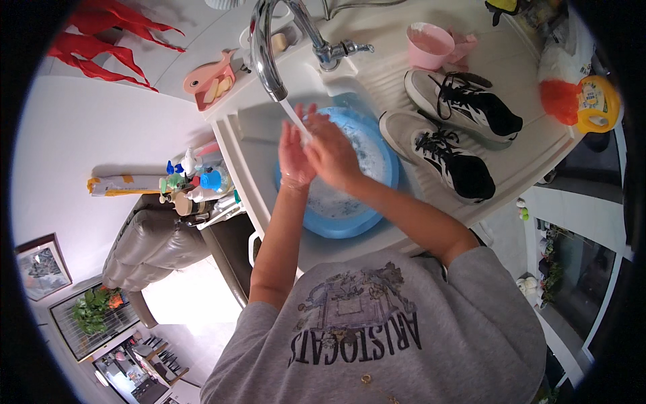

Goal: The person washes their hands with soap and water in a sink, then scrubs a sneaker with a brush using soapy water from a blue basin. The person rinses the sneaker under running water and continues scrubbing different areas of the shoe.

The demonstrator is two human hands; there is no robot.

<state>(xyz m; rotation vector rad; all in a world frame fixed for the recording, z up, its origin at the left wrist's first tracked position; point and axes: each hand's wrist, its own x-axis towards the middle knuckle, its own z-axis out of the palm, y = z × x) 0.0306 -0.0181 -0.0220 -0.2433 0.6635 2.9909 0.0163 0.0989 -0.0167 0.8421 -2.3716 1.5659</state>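
Water runs from a chrome faucet onto my two hands, which are close together over a blue plastic basin in the white sink. My left hand is wet, palm turned up and fingers spread. My right hand lies against it, partly over it, with no object seen in it; its fingertips are partly hidden by the water and blur. The basin holds sudsy water. To the right, a pair of black and white sneakers rests on the ribbed drainboard.
Behind the sneakers stands a pink cup beside a pink cloth. A pink whale-shaped soap dish sits at the sink's left back corner. Several pump bottles stand left of the sink. A yellow detergent bottle is at the far right.
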